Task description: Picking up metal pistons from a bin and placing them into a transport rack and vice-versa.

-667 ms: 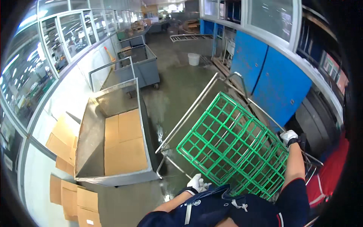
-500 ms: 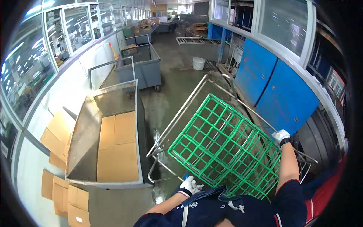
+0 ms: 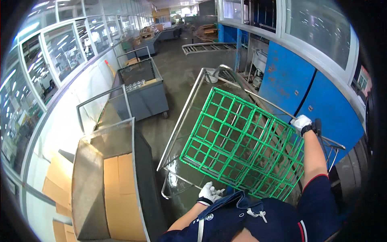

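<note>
In front of me a rack of bare metal tube (image 3: 182, 117) with a green coated grid (image 3: 234, 133) stands at a tilt to my view. My right hand (image 3: 301, 124), in a white glove with a black band at the wrist, is closed round the tube on the rack's right side. Close to my body, my left hand (image 3: 210, 194), also gloved in white, is closed on the lower left tube, its fingers curled. The lower right part of the rack is partly hidden behind my right arm.
A grey cart (image 3: 139, 173) lined with cardboard stands at left, and another grey cart (image 3: 147, 99) holding metal parts lies beyond it. Blue cabinet doors (image 3: 282, 76) line the right. A white bucket (image 3: 210, 77) shows behind the rack; a metal frame (image 3: 209, 48) lies farther off.
I have moved forward with the rack in both hands. The carts on the left now sit lower in view, and the rack's top now overlaps the bucket.
</note>
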